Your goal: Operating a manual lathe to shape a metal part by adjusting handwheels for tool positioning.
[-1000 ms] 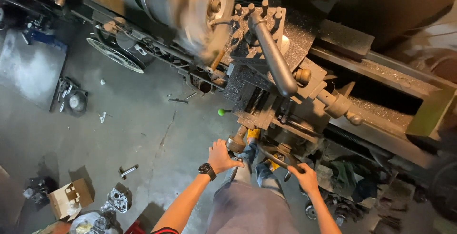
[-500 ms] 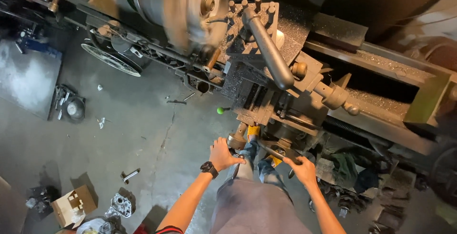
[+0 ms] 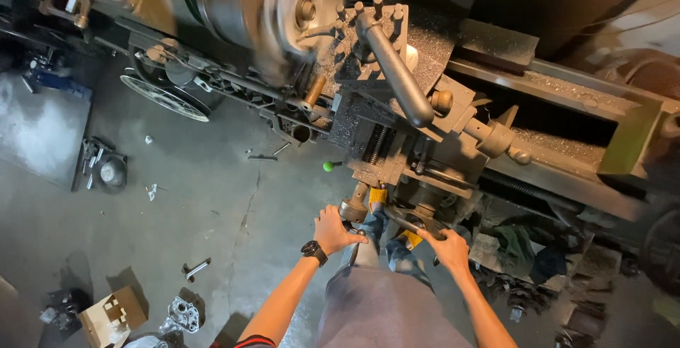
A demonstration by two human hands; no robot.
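The left hand (image 3: 334, 229), a dark watch (image 3: 312, 251) on its wrist, was closed over a handwheel (image 3: 352, 210) low on the front of the lathe carriage (image 3: 397, 143); the palm hid most of the rim. Just to its right, the right hand (image 3: 446, 247) was wrapped around a crank handle (image 3: 411, 222) at the apron, fingers curled so that the grip itself could not be seen. Both controls sat at the carriage's near edge, directly above the person's grey-clad legs (image 3: 386, 305).

Above them a long dark lever (image 3: 393, 72) lay across the tool post, and a small green knob (image 3: 329, 166) stuck out on the left. The chuck (image 3: 283, 15) was a blur, its jaws impossible to make out. The lathe bed (image 3: 567, 100) ran off to the right, where the frame cut it short.

On the concrete floor (image 3: 212, 206) lay a spoked wheel (image 3: 164, 93), a wrench (image 3: 195, 269) and a cardboard box (image 3: 112, 314); dim parts in the lower left corner could not be told apart.
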